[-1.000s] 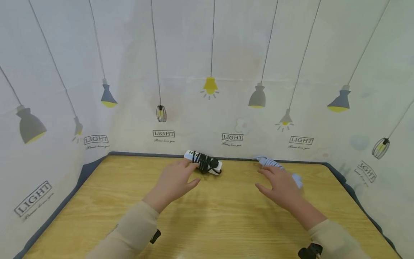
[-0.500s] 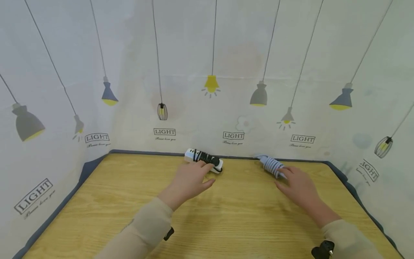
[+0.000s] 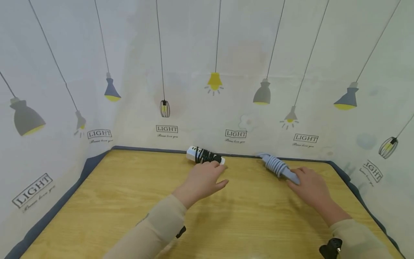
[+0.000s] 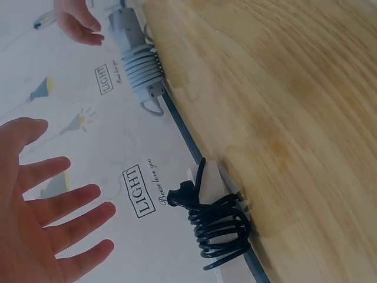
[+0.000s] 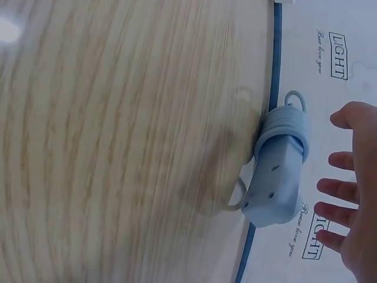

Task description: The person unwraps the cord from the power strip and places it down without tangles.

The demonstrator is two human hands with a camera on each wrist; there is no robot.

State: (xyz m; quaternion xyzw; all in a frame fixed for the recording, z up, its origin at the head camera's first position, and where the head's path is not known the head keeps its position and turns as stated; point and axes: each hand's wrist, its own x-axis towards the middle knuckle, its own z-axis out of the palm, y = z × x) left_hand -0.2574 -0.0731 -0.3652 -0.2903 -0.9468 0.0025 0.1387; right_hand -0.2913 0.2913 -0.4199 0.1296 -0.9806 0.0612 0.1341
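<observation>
A wooden table (image 3: 123,180) bears white and pale-blue cord-wrapped power strips (image 3: 193,154) (image 5: 274,177).

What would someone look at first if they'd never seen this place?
Probably the yellow lamp printed on the backdrop above the table. Then the white strip wrapped in black cord and, to its right, the blue strip, both near the table's far edge. The left hand hovers by the first, the right hand by the second.
</observation>
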